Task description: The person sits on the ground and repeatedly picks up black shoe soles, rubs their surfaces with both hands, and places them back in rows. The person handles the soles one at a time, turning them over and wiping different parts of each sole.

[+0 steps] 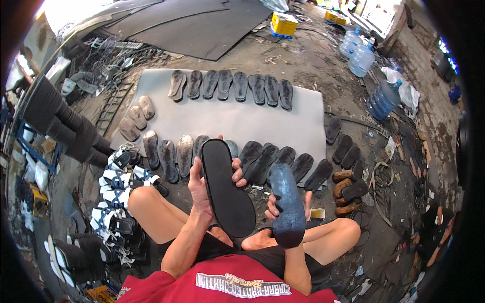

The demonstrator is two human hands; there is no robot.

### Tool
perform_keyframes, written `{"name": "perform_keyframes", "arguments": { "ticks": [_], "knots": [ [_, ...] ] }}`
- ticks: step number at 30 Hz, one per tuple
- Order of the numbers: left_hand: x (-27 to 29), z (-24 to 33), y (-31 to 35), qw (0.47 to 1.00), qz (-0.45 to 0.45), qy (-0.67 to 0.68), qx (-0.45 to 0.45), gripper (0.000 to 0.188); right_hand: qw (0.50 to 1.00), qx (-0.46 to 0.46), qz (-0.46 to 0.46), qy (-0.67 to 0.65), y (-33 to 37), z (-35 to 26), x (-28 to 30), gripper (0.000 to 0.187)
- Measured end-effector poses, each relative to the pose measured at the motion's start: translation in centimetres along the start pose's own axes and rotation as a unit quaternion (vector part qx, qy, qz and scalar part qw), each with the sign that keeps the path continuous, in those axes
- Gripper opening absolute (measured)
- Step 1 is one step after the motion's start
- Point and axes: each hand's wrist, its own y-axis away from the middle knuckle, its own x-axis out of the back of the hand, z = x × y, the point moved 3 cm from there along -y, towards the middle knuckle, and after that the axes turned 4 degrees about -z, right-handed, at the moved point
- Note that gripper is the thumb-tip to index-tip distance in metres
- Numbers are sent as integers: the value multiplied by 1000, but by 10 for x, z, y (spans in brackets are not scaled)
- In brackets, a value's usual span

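Observation:
My left hand (200,196) is closed around a flat black shoe sole (228,192), its thumb along the left edge and its fingertips over the right edge. The sole is held upright over my lap, its broad face toward me. Beside it, slightly apart, my right hand (273,208) grips a dark blue-grey shoe last (287,199) from behind, fingers on one side and thumb on the other. A row of dark foot-shaped pieces (265,162) lies just beyond both hands, partly hidden by the sole and the last.
A pale sheet (273,123) bears another row of foot-shaped pieces (225,85) at its far edge. White and black sandals (116,197) pile up at my left, beyond which stand stacked dark soles (65,121). Brown lasts (346,202) lie right; water jugs (361,59) stand far right.

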Motion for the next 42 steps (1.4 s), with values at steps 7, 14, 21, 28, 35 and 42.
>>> {"name": "perform_keyframes", "arguments": {
  "ticks": [7,14,21,28,35,42],
  "knots": [
    [-9,4,4,998,-14,-42,-49,73,935,37,74,346,5,18,-96,76],
    [-31,-9,8,986,-69,-135,-74,79,596,189,40,779,4,34,-160,63],
    [-36,-18,15,973,-19,-197,-115,87,489,283,61,823,10,52,-159,58],
    [-41,-23,14,985,-104,-127,-57,87,454,273,42,847,7,63,-146,57],
    [-40,-27,16,988,-112,-96,-37,91,438,279,55,853,6,67,-143,59],
    [-38,-28,18,989,-99,-100,-38,93,451,268,55,849,7,66,-142,59]
  ]
}}
